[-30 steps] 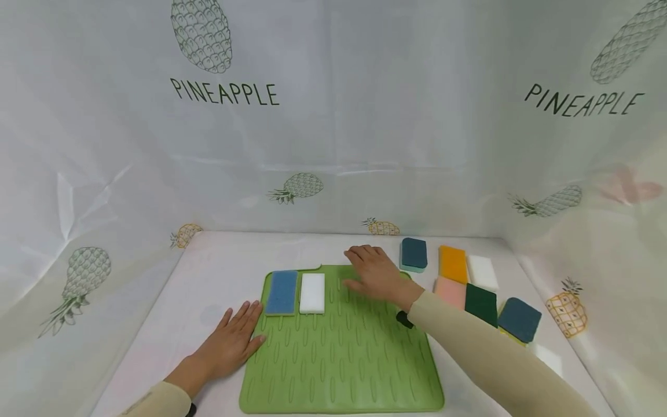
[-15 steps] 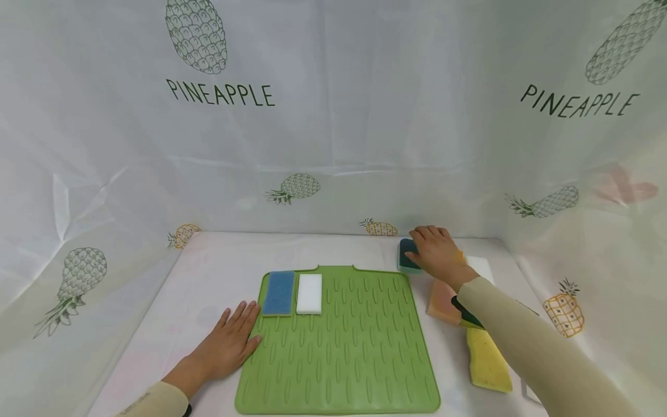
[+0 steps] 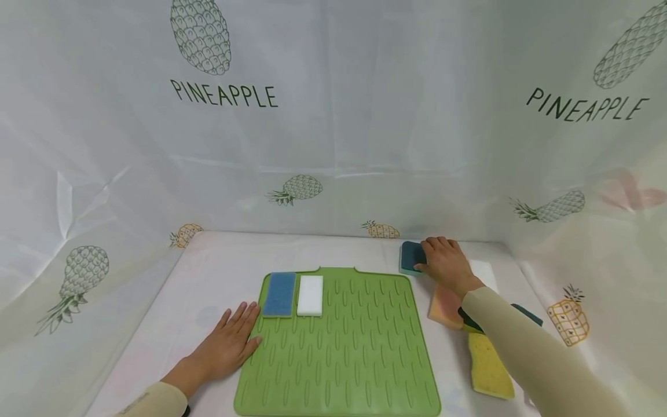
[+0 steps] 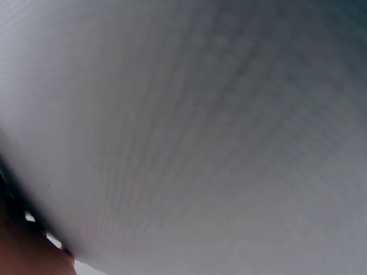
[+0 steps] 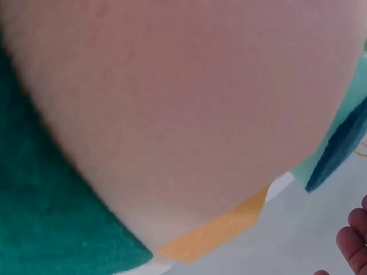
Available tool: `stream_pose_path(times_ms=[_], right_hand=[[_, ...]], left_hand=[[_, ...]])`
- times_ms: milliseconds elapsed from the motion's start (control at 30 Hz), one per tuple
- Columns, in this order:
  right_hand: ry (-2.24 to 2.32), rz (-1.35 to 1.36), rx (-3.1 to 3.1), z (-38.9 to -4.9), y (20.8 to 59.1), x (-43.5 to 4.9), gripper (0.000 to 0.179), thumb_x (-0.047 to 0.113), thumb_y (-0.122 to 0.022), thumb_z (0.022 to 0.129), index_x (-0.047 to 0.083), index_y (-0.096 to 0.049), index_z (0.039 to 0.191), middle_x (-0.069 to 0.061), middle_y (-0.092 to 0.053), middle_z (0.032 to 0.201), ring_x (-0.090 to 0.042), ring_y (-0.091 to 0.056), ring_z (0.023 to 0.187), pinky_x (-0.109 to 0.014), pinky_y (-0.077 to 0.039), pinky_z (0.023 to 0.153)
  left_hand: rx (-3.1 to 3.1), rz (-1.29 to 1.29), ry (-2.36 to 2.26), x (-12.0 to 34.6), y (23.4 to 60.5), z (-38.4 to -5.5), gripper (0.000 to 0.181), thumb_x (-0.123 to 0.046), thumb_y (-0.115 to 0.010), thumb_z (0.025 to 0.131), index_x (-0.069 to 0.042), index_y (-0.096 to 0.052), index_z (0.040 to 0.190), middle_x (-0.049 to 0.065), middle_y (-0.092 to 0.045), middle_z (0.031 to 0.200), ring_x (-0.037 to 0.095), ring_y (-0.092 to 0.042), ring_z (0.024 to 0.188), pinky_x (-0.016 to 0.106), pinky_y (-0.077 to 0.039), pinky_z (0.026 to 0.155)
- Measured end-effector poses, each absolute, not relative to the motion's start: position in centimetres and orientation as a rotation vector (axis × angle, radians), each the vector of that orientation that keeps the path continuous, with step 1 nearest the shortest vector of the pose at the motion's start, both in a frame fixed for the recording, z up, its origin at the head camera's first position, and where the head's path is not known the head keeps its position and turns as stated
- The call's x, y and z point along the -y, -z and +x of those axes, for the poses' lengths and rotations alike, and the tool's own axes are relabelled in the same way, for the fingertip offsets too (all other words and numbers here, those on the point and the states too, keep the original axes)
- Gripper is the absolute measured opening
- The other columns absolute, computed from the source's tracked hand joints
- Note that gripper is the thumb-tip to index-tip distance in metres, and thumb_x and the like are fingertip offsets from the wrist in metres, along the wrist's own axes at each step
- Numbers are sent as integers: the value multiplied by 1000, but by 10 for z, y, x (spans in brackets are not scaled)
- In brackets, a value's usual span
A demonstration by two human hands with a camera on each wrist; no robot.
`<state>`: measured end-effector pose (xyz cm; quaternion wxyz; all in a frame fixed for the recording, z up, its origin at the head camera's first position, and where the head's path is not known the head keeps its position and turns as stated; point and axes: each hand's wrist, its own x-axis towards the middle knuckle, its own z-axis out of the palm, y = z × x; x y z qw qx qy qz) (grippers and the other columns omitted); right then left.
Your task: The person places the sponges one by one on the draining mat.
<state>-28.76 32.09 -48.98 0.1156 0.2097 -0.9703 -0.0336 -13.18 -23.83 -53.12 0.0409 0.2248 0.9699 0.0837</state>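
My left hand (image 3: 226,346) lies palm down, fingers spread, at the left edge of a green ridged mat (image 3: 339,359); its fingertips meet that edge. On the mat's top left, a blue scouring sponge (image 3: 279,295) and a white sponge (image 3: 310,295) stand side by side with a small gap. Beyond the mat's top right corner, my right hand (image 3: 447,265) is over the sponge group, thumb beside a dark teal sponge (image 3: 413,258). An orange sponge (image 5: 223,232) shows below that palm in the right wrist view; loosely bent fingers (image 5: 354,243) appear apart from it.
Right of the mat are a pink sponge (image 3: 444,307), a yellow sponge (image 3: 490,366), a white sponge (image 3: 484,274) and a dark green sponge (image 5: 57,200), partly under the right arm. A pineapple-print sheet (image 3: 333,116) rises behind and at both sides.
My right hand has gone from above the mat to the sponges on the right, then shifted slightly right and nearer. My left hand stays still.
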Motion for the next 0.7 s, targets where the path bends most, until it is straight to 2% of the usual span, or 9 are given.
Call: stream_pose_path(times_ms=[300, 500, 700], right_hand=[[13, 544, 2903, -285, 489, -318, 103, 49, -87, 85, -4, -38, 158, -27, -48, 154, -48, -45, 142, -69, -37, 115], [-3, 524, 2944, -285, 492, -319, 101, 50, -85, 87, -6, -37, 157, -30, -48, 154, -50, -46, 142, -69, -37, 115], [8, 548, 2905, -283, 497, -319, 107, 52, -88, 84, -8, -37, 156, -31, -47, 151, -51, -47, 139, -68, -41, 112]], left_hand=[[-2983, 698, -233, 239, 538, -133, 71, -44, -46, 113, 0, -29, 166, 16, -30, 172, 41, -25, 160, 65, -22, 127], [-2987, 693, -228, 240, 538, -134, 71, -45, -45, 113, -1, -28, 166, 16, -29, 173, 41, -25, 160, 65, -20, 127], [-2993, 697, -235, 239, 536, -133, 71, -43, -47, 112, 0, -30, 165, 17, -31, 172, 41, -26, 159, 66, -22, 127]])
